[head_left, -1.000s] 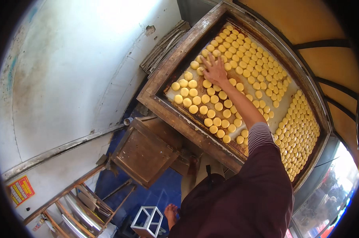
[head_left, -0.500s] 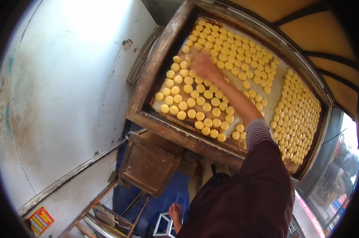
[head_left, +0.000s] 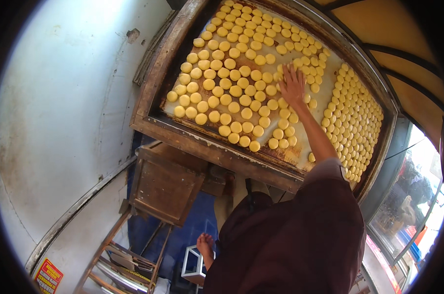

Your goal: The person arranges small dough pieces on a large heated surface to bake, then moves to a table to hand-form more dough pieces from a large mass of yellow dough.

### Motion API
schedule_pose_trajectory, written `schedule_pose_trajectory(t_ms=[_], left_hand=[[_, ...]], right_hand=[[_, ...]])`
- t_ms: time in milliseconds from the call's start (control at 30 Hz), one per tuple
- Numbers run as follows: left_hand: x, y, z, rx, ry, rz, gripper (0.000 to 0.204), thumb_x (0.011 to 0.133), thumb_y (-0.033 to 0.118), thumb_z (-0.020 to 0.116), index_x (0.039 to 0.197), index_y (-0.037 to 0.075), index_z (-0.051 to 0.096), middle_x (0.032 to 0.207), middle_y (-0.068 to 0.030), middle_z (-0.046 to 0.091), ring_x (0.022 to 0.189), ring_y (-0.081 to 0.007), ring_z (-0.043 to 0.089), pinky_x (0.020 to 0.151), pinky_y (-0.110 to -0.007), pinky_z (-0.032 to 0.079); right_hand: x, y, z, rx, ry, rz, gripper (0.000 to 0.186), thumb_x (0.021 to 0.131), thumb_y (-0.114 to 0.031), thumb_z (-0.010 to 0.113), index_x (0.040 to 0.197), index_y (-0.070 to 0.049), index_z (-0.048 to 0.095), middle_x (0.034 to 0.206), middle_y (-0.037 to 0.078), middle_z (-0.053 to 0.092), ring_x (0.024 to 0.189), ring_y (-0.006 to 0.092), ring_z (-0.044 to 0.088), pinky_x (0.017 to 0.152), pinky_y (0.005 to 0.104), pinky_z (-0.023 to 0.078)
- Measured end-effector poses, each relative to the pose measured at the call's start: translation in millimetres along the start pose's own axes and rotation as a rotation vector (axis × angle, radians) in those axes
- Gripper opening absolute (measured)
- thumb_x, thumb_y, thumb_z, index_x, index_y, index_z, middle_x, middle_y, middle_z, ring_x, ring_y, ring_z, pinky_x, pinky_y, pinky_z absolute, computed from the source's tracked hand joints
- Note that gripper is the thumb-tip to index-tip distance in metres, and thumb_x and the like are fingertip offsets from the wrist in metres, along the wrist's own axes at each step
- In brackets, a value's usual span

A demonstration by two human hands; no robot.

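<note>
Head cam: R hand (head_left: 294, 88), grip spread, over yellow rounds (head_left: 235, 91) on stained tray (head_left: 293, 159), w/ blue flr (head_left: 201, 213) below.

A single fisheye view is taken from the wearer's head, well above and behind the right fingers (head_left: 293, 72), angled steeply down toward the wooden-framed tray (head_left: 217, 151).
</note>
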State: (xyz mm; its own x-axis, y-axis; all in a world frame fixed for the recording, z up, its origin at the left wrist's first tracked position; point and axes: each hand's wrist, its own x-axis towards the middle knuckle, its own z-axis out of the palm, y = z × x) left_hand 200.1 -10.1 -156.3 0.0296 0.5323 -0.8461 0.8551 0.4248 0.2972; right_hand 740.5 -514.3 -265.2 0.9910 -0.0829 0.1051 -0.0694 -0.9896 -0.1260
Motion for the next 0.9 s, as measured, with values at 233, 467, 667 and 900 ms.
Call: schedule_pose_trajectory(t_ms=[233,467,667,900], left_hand=[[12.6,-1.9,9.2,-0.025,-0.090,0.018,0.029,0.097,0.029,0.058,0.116,0.007,0.058,0.103,-0.0087,0.065,0.089,-0.0206,0.066,0.072,-0.034,0.054],[10.5,-2.3,7.8,-0.022,-0.100,0.027,0.031,0.096,0.029,0.060,0.116,0.006,0.058,0.102,-0.0092,0.065,0.088,-0.0203,0.066,0.070,-0.033,0.054],[17.2,1.4,-1.5,0.049,-0.102,0.064,0.031,0.095,0.030,0.061,0.116,0.006,0.059,0.103,-0.0085,0.065,0.087,-0.0194,0.066,0.068,-0.032,0.054],[12.3,13.1,-3.8,0.133,-0.100,0.067,0.031,0.095,0.031,0.061,0.115,0.007,0.060,0.103,-0.0071,0.065,0.086,-0.0188,0.066,0.071,-0.032,0.053]], right_hand=[[-109.4,-22.1,-38.2,0.045,-0.123,-0.036,0.068,0.090,-0.034,0.058,0.150,-0.018,0.031,0.157,0.017,0.021,0.138,0.0505,0.020,0.113,0.0588,0.019],[-175.2,-17.3,-66.5,0.139,-0.263,-0.084,0.076,0.084,-0.024,0.061,0.150,-0.008,0.027,0.155,0.023,0.018,0.139,0.0481,0.022,0.113,0.0618,0.018],[-122.0,142.4,-28.4,-0.163,0.068,0.307,0.061,0.093,-0.034,0.052,0.149,-0.016,0.033,0.153,0.018,0.030,0.137,0.0465,0.028,0.113,0.0581,0.019],[-191.6,152.2,-22.8,-0.062,-0.023,0.467,0.060,0.097,-0.042,0.040,0.152,-0.021,0.027,0.157,0.018,0.022,0.141,0.0494,0.018,0.116,0.0578,0.013]])
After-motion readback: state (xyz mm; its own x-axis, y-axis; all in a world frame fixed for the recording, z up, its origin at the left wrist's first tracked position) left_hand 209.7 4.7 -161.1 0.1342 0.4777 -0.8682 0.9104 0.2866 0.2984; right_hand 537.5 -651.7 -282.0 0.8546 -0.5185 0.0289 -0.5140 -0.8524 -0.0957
